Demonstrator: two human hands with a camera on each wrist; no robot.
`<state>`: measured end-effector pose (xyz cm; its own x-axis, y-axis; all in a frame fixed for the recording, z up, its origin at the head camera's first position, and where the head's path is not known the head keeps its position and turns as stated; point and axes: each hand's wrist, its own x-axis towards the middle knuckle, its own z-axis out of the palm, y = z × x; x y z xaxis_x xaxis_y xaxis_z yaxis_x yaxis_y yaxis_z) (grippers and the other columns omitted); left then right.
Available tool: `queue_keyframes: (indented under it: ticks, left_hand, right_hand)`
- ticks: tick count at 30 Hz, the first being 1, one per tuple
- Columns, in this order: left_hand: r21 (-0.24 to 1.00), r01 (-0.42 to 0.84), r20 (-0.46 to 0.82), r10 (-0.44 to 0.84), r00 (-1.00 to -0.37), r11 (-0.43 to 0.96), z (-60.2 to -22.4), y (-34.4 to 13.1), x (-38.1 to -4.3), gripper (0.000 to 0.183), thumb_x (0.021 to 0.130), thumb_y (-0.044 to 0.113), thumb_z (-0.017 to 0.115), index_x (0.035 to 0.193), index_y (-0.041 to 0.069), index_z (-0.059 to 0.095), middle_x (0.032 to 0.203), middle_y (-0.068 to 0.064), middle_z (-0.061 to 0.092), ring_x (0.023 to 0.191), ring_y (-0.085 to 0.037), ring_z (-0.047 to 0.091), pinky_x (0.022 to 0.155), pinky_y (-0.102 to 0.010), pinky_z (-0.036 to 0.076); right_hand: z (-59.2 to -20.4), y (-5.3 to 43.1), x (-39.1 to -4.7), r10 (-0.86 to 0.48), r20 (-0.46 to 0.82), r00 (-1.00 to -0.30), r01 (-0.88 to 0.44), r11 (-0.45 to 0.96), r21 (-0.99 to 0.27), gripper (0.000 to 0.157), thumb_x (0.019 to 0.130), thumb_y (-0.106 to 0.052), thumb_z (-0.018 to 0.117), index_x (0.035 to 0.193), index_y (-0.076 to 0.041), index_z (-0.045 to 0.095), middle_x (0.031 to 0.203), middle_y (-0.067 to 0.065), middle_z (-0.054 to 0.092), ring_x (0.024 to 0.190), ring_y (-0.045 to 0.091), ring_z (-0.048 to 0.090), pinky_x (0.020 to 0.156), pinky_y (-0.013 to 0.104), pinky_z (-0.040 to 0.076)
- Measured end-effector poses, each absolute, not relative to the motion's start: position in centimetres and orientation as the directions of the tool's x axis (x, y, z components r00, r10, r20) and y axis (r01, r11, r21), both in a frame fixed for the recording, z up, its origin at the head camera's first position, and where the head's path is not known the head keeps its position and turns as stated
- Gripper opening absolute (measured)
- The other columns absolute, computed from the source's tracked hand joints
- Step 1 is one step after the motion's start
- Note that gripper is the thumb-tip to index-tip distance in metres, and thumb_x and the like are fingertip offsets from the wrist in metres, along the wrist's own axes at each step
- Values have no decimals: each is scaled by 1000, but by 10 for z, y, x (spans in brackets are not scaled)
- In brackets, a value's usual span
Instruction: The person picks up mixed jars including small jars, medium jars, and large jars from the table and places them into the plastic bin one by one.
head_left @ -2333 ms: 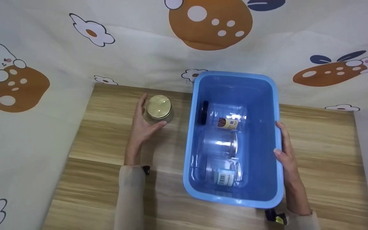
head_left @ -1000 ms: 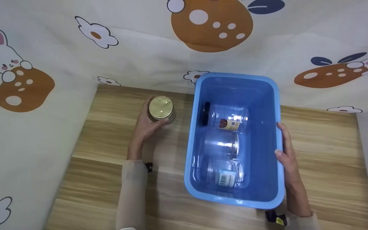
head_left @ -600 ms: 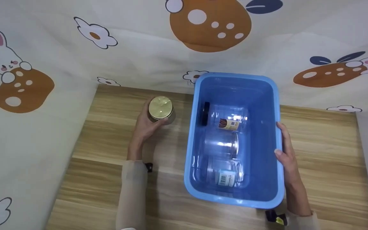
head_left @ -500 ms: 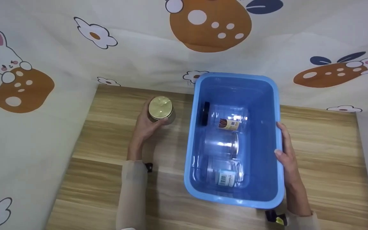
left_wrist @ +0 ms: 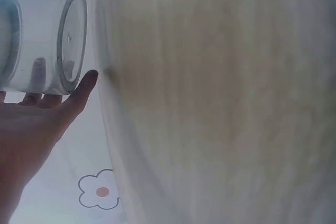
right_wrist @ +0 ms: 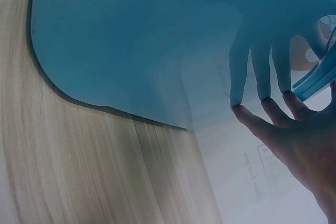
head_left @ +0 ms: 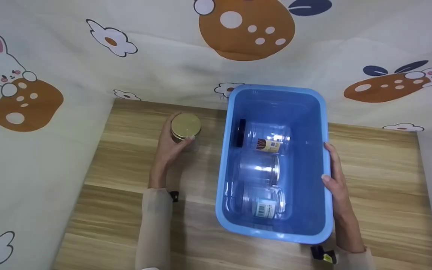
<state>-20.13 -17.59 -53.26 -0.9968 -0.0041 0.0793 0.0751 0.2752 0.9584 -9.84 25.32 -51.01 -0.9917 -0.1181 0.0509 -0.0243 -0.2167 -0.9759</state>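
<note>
My left hand [head_left: 168,148] grips a clear jar [left_wrist: 39,40] by its side, thumb and fingers curved round it. The jar's gold lid [head_left: 186,125] faces up in the head view. In the left wrist view the jar's base shows, raised off the table. On the right, my right hand [head_left: 338,183] holds the right rim of a blue plastic bin [head_left: 274,237], thumb over the edge and fingertips against the outer wall. Three clear jars lie on their sides inside it: one with a black lid [head_left: 241,133], a middle jar [head_left: 257,168], and one with a pale blue label [head_left: 264,208].
The bin stands on a wood-grain table [head_left: 114,168], its far end close to the cloth backdrop [head_left: 156,71] printed with rabbits and oranges. Bare table lies between the bin and my left arm, and to the right of my right hand [right_wrist: 310,145].
My left hand has closed round the gold-lidded jar and, since half a second ago, raised it slightly, shifting it a little left. The right hand and bin stay where they were.
</note>
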Motion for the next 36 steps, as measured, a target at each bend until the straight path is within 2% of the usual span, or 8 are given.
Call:
queue_keyframes:
  ticks: [8,13,20,25,32,36]
  left_hand:
    - [964,60,66,-13,-998,260,-533,-178,-201,84,79,11,82,150,6,37,146,-16,46,132,-29,46,111,-45,34]
    - [970,80,89,-31,-996,230,-533,-177,-200,80,77,6,82,146,7,41,142,-17,48,127,-28,48,108,-44,39]
    - [971,84,94,-32,-995,224,-522,-172,-197,79,76,6,81,144,0,41,140,-18,47,125,-30,49,105,-46,41]
    - [970,81,92,-40,-995,230,-514,-171,-194,85,75,10,81,147,0,36,140,-21,46,125,-31,49,106,-46,40]
    - [971,156,161,-15,-987,181,-504,-168,-191,84,74,7,81,143,-6,35,136,-22,50,121,-32,52,102,-47,43]
    - [952,210,220,-18,-975,221,-495,-166,-189,82,72,10,82,141,-5,41,134,-21,53,118,-31,54,100,-47,44]
  right_hand:
    - [-512,254,-100,-123,65,-990,-36,-222,-974,68,93,-17,43,158,-22,22,165,5,6,144,29,16,106,42,25]
    - [-513,254,-99,-117,51,-992,-22,-232,-972,69,93,-17,44,158,-21,22,165,4,7,145,29,15,107,43,24]
    - [-511,256,-98,-144,75,-987,-39,-240,-970,67,94,-16,41,159,-21,21,165,6,6,145,30,15,106,42,28]
    - [-511,256,-98,-157,78,-985,-39,-239,-970,68,94,-15,40,159,-21,20,165,7,6,144,31,17,106,40,31]
    - [-511,254,-98,-119,56,-991,-30,-209,-977,69,93,-17,43,158,-20,22,165,5,8,144,29,17,107,42,25]
    - [-510,254,-98,-137,66,-988,-35,-221,-975,68,94,-17,42,159,-21,20,165,6,6,144,30,15,107,43,26]
